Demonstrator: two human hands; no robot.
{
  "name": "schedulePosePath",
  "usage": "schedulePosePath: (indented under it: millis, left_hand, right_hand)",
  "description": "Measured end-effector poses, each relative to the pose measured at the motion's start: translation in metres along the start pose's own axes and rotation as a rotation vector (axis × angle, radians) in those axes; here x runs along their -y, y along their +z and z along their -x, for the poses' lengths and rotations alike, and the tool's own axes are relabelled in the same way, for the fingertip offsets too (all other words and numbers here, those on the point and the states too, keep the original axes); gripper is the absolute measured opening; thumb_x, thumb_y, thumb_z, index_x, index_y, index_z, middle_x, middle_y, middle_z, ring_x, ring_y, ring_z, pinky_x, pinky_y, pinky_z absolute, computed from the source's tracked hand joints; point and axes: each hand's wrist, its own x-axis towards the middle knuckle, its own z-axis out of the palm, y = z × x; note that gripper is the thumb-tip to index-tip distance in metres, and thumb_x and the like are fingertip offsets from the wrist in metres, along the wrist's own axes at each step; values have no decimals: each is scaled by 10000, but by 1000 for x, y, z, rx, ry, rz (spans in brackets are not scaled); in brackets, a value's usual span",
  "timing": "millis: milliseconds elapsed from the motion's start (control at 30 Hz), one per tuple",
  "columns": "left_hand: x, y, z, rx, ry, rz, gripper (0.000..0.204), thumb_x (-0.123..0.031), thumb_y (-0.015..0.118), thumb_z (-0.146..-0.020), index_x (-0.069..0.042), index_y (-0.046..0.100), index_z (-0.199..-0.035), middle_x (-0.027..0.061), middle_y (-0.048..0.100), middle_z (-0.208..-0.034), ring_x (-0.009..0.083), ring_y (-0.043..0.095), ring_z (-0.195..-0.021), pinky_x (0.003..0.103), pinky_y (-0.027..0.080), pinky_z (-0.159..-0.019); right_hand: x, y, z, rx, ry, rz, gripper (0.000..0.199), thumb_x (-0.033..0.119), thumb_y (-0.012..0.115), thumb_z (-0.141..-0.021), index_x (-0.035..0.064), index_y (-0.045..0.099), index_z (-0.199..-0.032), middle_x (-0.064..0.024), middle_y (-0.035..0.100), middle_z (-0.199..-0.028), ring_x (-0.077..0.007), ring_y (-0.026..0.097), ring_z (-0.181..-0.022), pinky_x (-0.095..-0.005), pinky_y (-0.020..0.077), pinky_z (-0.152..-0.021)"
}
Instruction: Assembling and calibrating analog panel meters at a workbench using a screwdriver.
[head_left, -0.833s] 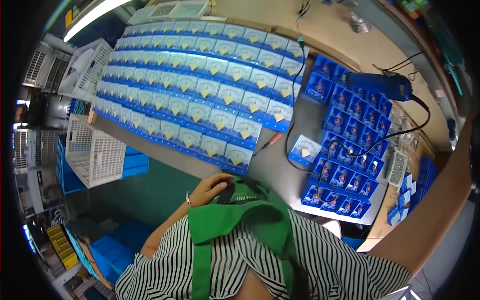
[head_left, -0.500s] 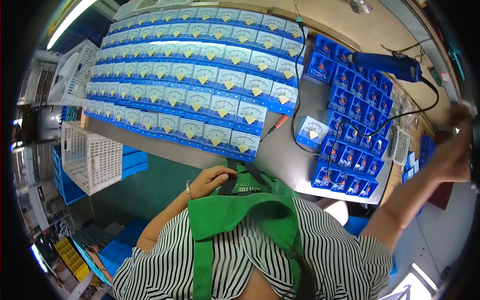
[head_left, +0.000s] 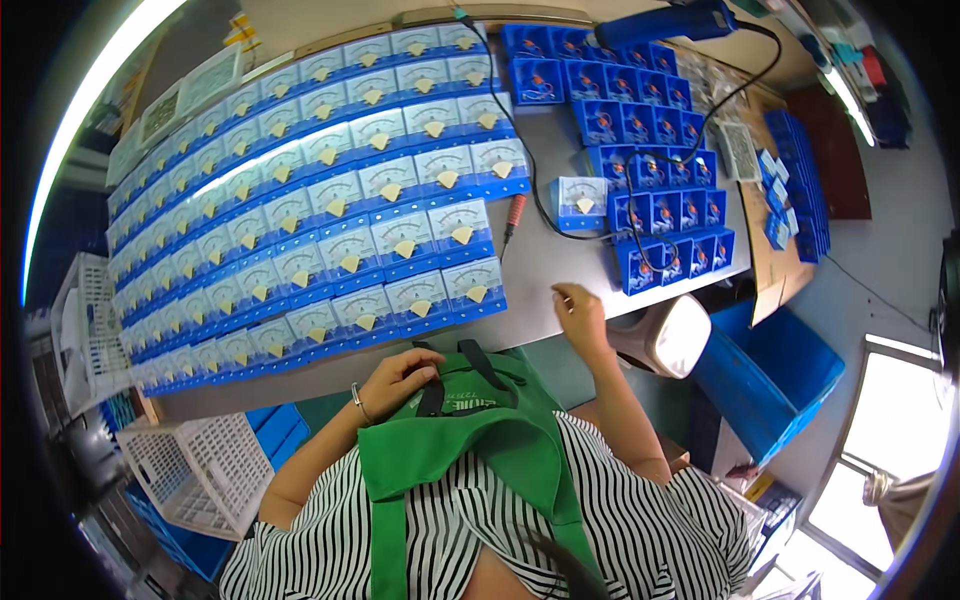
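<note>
My left hand (head_left: pixel 400 384) lies on the green apron (head_left: pixel 470 383) at the table's front edge, its fingers loosely extended and holding nothing. Just over the front edge is my right hand (head_left: pixel 580 315), fingers bent but apart, with nothing visible in them. Between the two groups of parts, a single analog meter (head_left: pixel 582 203) with a blue base stands apart. To its left lies a red-handled probe (head_left: pixel 514 215) by a black cord. Rows of similar meters (head_left: pixel 390 185), each with a pale yellow wedge on its front, fill the table's left side.
Open blue housings (head_left: pixel 640 120) with orange-red parts stand in rows on the right. A blue corded power tool (head_left: pixel 665 25) lies beyond them. Near my right arm are a stool (head_left: pixel 680 335) and a blue bin (head_left: pixel 765 370). A white crate (head_left: pixel 200 470) stands at lower left.
My right hand has come back from the far right to the table's front edge. The view has turned to the right. My left hand stays on the apron.
</note>
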Motion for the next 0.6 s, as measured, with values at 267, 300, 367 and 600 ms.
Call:
schedulePosePath:
  millis: [267, 300, 367, 600]
  left_hand:
    - [-20, 20, -32, -8, 88, -290, 267, -136, 577, -920, -16, 586, -1159, 52, 649, -948, 107, 600, -876, 254, 481, -807]
    - [-20, 29, -36, -12, 87, -300, 267, -136, 577, -920, -16, 586, -1159, 52, 649, -948, 107, 600, -876, 254, 481, -807]
    - [-21, 49, -46, -60, 128, -209, 264, -129, 584, -913, -16, 588, -1152, 48, 649, -931, 108, 599, -862, 247, 478, -795]
    - [-45, 96, -90, -148, 186, -313, 248, -112, 574, -913, -19, 594, -1142, 44, 653, -934, 104, 602, -845, 234, 477, -763]
  right_hand:
    - [-33, -87, -59, -336, -43, 339, 169, 57, 645, -782, 52, 668, -949, -116, 603, -950, -308, 590, -863, -387, 490, -744]
    - [-39, -92, -69, -359, -157, 446, 186, 56, 656, -766, 60, 669, -951, -106, 600, -1009, -319, 571, -944, -400, 480, -788]
    - [-54, -94, -87, -329, -235, 464, 226, 70, 687, -720, 89, 670, -945, -88, 583, -1077, -322, 514, -1050, -420, 449, -855]
    - [-75, -79, -110, -106, -385, 516, 220, 141, 740, -668, 139, 666, -874, -103, 555, -1102, -312, 505, -1041, -452, 403, -903]
